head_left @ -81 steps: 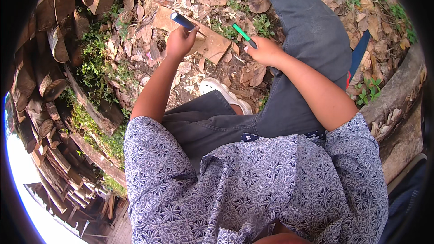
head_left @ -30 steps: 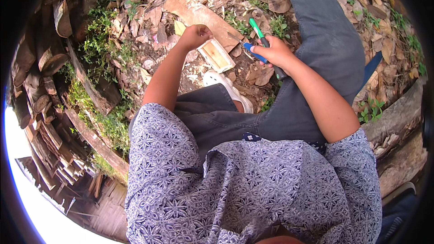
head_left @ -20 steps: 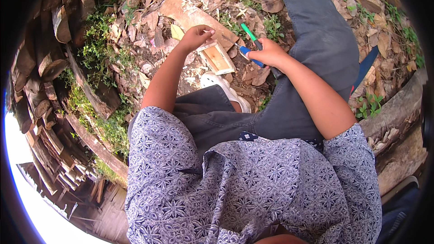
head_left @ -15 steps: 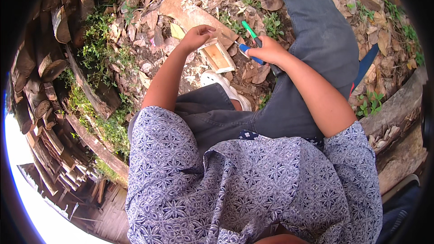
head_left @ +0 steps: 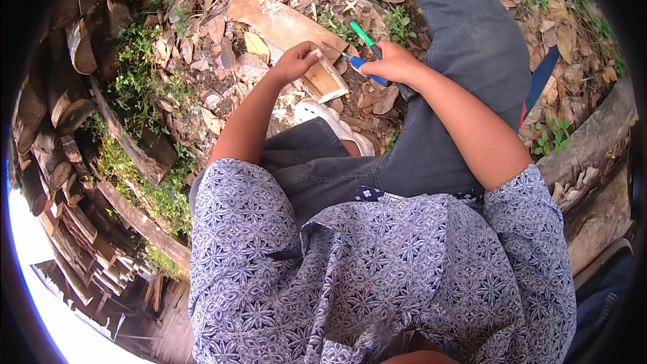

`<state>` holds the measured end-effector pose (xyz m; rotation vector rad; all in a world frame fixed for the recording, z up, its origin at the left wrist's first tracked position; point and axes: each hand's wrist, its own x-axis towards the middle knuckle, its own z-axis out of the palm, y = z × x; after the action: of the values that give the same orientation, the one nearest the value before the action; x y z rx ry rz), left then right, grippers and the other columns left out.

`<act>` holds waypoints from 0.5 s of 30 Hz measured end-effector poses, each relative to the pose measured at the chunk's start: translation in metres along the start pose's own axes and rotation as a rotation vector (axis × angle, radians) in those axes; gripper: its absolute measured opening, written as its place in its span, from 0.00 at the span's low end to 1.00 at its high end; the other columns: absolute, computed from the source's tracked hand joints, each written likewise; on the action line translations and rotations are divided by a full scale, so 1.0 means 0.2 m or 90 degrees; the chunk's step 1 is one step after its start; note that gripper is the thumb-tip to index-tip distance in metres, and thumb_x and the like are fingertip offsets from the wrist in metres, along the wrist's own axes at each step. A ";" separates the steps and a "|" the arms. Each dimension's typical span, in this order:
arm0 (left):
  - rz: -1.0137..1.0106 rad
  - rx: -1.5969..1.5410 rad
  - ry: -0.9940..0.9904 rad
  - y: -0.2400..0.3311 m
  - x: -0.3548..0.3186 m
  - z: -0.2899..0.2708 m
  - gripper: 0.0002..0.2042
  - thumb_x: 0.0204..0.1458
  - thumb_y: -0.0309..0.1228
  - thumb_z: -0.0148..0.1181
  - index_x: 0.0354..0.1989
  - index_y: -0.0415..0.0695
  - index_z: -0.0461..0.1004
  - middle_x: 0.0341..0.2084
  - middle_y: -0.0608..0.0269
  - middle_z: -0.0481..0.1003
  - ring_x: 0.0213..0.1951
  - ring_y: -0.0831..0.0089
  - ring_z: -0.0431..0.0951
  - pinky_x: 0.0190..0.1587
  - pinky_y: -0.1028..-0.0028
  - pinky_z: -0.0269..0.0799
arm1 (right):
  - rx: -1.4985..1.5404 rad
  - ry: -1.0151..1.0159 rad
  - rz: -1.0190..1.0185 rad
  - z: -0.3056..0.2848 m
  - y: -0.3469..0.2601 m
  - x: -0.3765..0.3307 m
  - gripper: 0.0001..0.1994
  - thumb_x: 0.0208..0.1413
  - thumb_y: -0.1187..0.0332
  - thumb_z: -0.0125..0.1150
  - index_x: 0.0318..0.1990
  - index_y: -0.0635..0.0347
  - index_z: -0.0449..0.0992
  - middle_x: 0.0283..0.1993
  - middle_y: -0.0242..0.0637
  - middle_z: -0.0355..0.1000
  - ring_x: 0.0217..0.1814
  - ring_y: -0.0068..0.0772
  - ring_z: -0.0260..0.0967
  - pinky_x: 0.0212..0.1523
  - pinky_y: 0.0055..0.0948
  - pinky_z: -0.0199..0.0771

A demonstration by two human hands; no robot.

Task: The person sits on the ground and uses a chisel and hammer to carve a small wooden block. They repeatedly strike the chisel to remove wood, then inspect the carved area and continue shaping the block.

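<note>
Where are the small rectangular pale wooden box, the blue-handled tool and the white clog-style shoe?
Small rectangular pale wooden box (head_left: pixel 325 81): head view, bare inside.
Blue-handled tool (head_left: pixel 357 63): head view, front of the handle.
White clog-style shoe (head_left: pixel 330 116): head view, upper.

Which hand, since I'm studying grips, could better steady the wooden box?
The left hand, probably: it is at the upper end of the wooden box; the right hand holds a blue tool and a green tool.

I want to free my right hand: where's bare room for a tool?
The flat board, between pale shavings and your left hand, looks mostly bare. It's crowded toward your right hand: wooden box, blue tool, green tool.
</note>
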<state>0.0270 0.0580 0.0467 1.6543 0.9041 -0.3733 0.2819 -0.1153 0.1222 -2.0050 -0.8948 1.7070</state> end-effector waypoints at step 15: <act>-0.135 0.188 0.288 0.26 0.03 -0.20 0.30 0.63 0.60 0.42 0.45 0.48 0.83 0.38 0.49 0.83 0.47 0.51 0.82 0.53 0.59 0.72 | 0.000 0.005 -0.008 0.01 0.04 0.02 0.33 0.38 0.49 0.74 0.47 0.67 0.75 0.38 0.44 0.78 0.38 0.36 0.77 0.40 0.32 0.76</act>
<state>0.0602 0.0938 0.0908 1.9602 1.4234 -0.2896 0.2815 -0.1184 0.1141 -2.0016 -0.9027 1.6910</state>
